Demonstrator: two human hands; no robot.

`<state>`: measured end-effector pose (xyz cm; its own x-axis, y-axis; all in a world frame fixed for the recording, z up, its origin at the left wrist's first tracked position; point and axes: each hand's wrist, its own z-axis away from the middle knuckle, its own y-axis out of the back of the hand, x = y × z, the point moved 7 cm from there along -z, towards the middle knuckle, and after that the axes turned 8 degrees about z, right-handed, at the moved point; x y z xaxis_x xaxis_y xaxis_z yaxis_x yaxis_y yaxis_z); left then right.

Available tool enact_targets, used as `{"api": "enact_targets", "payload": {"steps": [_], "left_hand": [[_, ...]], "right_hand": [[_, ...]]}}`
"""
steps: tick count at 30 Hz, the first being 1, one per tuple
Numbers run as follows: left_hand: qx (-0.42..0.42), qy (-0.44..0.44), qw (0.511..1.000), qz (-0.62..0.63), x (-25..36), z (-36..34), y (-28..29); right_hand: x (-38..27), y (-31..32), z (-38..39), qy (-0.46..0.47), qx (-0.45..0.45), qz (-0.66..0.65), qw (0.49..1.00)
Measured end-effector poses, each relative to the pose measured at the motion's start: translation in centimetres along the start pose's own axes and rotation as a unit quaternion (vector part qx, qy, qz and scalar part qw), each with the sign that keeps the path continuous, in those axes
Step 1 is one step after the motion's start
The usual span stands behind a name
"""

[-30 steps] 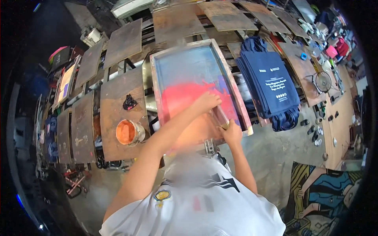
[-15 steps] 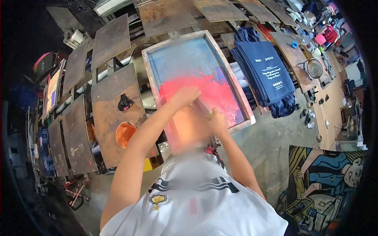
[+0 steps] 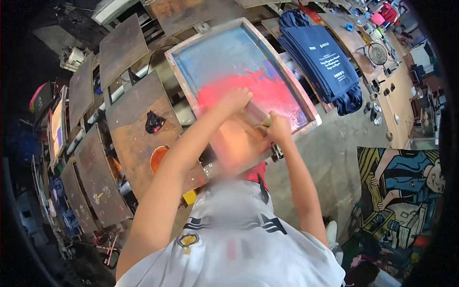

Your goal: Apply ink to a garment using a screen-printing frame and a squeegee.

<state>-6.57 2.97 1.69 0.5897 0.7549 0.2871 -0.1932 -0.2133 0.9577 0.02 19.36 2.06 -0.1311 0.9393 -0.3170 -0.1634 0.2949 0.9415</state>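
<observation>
A wooden-framed printing screen lies in front of me, its mesh blue at the far end and smeared with pinkish-red ink across the middle. A squeegee, slightly blurred, stands tilted on the mesh at the near edge of the ink. My left hand is closed over its left end. Gripping the right end is my right hand, fingers wrapped round it. The near part of the mesh looks pale orange, with thin ink on it. My fingers hide part of the squeegee.
Brown boards stand in rows left and beyond. On the nearest are an orange-lined bucket, partly behind my left forearm, and a crumpled black piece. Right of the screen lies a stack of navy tote bags. A fan stands farther right.
The view has shifted, so the screen sits slightly higher and farther right. Both hands still hold the squeegee, which has stayed near the ink's near edge. My left forearm now covers more of the bucket.
</observation>
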Motion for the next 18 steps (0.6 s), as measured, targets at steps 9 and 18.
{"api": "enact_targets", "payload": {"steps": [9,18], "left_hand": [[0.064,-0.061,0.995,-0.039,3.2,-2.1,2.1],[0.126,0.077,0.987,0.060,-1.1,1.2,1.5]], "right_hand": [[1.9,2.6,1.0,-0.090,0.082,0.034,0.992],[-0.1,1.7,-3.7,0.030,0.015,0.112,0.993]]}}
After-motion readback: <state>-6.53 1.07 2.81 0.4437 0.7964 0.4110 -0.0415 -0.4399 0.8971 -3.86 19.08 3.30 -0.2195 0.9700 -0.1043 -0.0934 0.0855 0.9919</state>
